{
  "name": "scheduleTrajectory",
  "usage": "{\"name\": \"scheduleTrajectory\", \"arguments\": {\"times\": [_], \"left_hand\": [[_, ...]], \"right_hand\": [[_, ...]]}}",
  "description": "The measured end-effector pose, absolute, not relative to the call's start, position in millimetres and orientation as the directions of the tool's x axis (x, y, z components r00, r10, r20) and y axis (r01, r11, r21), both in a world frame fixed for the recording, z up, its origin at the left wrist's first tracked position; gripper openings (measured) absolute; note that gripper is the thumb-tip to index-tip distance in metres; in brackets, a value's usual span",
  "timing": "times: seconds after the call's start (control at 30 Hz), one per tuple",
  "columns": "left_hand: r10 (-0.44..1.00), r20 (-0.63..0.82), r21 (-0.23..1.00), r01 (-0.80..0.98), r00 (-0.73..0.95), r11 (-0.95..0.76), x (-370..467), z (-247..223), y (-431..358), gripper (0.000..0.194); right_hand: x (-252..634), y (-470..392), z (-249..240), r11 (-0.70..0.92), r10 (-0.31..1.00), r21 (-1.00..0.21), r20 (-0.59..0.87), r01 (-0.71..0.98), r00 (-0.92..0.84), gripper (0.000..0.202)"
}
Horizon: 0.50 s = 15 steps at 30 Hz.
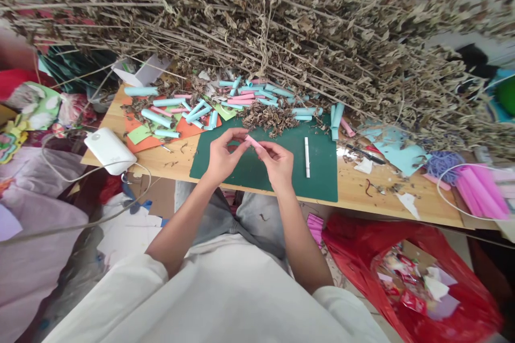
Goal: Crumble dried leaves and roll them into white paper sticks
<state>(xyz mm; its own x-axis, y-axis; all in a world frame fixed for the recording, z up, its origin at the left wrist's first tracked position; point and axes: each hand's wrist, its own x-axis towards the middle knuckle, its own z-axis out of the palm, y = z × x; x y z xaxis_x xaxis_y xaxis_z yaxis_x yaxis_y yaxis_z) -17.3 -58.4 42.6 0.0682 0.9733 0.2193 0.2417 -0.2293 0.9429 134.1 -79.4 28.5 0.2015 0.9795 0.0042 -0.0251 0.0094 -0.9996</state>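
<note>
Between my two hands is a small pink paper roll point(254, 142), held above a dark green mat point(317, 182). My left hand point(226, 154) pinches its left end between thumb and fingers. My right hand point(278, 162) grips the right end with its fingertips. Just beyond my hands, a pile of crumbled dry leaves point(271, 119) lies on the mat's far edge. A white stick point(307, 157) lies on the mat to the right. Blue paper rolls point(197, 111) and pink ones are scattered behind and to the left, some over orange paper point(145, 126).
Bundles of dried stalks point(241, 27) span the table's back. A white power bank point(110, 150) with a cable sits at the left edge. To the right are a black pen point(366, 154), blue paper point(396, 147) and purple string point(442, 166). A red bag point(358, 246) holds scraps below.
</note>
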Motion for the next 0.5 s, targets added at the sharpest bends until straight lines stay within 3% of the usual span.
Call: {"name": "scheduleTrajectory", "arguments": {"times": [0.13,0.27,0.37,0.5], "left_hand": [[0.972,0.222,0.903,0.36,0.074,-0.233,-36,34,-59,0.024],[0.959,0.268,0.783,0.56,0.09,-0.272,-51,26,-54,0.019],[0.957,0.28,0.71,0.653,0.079,-0.262,-58,19,-46,0.019],[0.947,0.319,0.662,0.709,0.027,-0.243,-62,12,-38,0.012]], "right_hand": [[128,-68,37,0.135,0.969,-0.977,0.165,0.167,0.185,0.028],[106,-53,44,0.271,0.948,-0.819,0.317,0.507,0.005,0.025],[85,-44,45,0.342,0.933,-0.684,0.33,0.644,-0.145,0.029],[80,-44,45,0.345,0.933,-0.636,0.314,0.69,-0.177,0.035]]}}
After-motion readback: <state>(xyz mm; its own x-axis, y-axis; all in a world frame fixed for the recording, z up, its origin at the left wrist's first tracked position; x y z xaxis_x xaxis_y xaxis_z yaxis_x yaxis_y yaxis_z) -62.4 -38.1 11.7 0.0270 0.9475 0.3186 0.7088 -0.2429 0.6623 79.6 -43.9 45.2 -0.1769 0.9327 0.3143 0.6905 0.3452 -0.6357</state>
